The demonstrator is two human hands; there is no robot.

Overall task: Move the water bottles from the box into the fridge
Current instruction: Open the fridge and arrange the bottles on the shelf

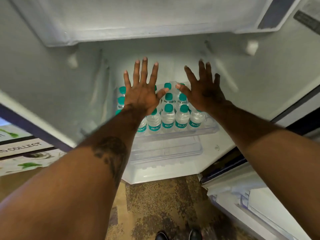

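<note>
Inspector: Your left hand (142, 94) is spread wide with the fingers straight, and it grips nothing. Your right hand (204, 94) is the same: splayed and empty.

Second inspector: Noted. The water bottles (168, 118) stand upright in rows, teal caps up, on the clear shelf (173, 135) inside the fridge (52, 66), below both of your palms.

Inspector: The rows nearest your left wrist are partly hidden behind it. Two columns of caps show in the gap between your thumbs, and the end bottle sits under your right wrist.

Second inspector: As for contact, it cannot be told whether either palm touches a cap. Neither of your hands curls round a bottle.
</note>
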